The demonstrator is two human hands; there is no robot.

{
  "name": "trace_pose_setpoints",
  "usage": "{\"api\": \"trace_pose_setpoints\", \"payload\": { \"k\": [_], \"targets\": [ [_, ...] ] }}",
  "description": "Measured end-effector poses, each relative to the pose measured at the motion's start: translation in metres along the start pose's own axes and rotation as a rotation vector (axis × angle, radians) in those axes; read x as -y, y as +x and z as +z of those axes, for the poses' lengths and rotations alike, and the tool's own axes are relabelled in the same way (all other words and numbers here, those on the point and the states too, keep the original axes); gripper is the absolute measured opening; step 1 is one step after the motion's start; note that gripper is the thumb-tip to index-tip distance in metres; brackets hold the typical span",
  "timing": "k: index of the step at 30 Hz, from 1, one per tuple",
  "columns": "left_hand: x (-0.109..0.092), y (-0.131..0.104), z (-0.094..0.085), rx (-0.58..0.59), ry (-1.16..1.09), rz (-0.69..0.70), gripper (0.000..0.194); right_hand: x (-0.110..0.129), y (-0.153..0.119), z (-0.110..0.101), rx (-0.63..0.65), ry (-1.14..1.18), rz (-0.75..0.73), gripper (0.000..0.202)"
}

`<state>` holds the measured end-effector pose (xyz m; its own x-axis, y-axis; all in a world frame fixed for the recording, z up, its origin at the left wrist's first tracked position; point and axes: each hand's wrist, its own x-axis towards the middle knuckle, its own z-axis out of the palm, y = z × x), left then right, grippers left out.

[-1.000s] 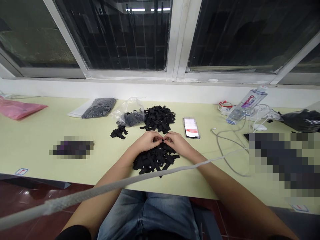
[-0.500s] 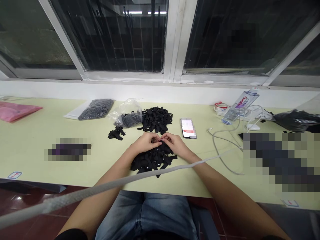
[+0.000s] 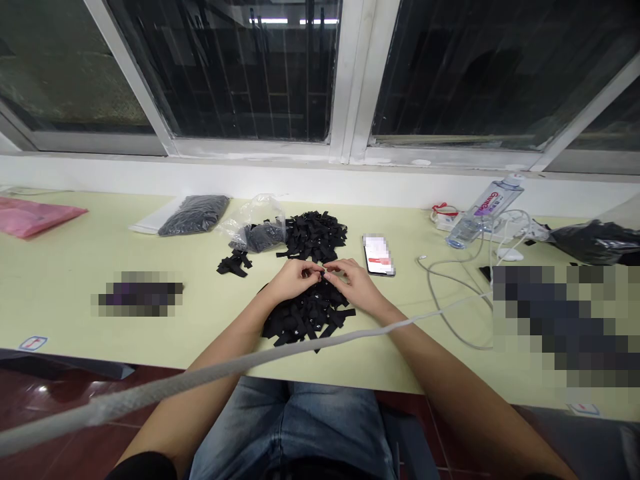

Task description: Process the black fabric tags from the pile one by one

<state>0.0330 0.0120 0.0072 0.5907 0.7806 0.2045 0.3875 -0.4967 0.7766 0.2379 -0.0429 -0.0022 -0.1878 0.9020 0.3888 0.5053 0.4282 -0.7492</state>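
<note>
Over the front pile of short black fabric strips (image 3: 305, 317), my left hand (image 3: 293, 280) and my right hand (image 3: 356, 285) meet fingertip to fingertip. Both are closed in a pinch around a small black strip, mostly covered by the fingers. Small shiny metal bits show among the strips below. Just behind my hands lies a second heap of black strips (image 3: 316, 237). Beside it, a clear plastic bag (image 3: 263, 235) holds small dark pieces, and a few loose strips (image 3: 235, 263) lie in front of that bag.
A lit phone (image 3: 379, 255) lies right of my hands. Farther right are a tilted water bottle (image 3: 483, 212), a power strip and loose cables (image 3: 440, 317). A pale cord (image 3: 225, 367) crosses the view before my forearms. Left stand a filled grey bag (image 3: 195, 215) and a pink bag (image 3: 37, 217).
My fingertips have shifted slightly around the small strip, and the right fingers look a little more stretched. The whole view has moved a touch; the piles look the same.
</note>
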Motion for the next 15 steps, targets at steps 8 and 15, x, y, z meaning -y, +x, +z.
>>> {"api": "trace_pose_setpoints", "payload": {
  "k": [8,15],
  "targets": [
    [-0.0094,-0.0013,0.005,0.019,-0.114,0.036,0.032,0.002,-0.0009,0.002,-0.075,0.055,0.006,0.022],
    [-0.0064,0.0,0.0076,0.013,-0.131,0.009,0.03,0.0047,0.0009,0.0006,-0.152,0.105,0.075,0.018]
  ]
}}
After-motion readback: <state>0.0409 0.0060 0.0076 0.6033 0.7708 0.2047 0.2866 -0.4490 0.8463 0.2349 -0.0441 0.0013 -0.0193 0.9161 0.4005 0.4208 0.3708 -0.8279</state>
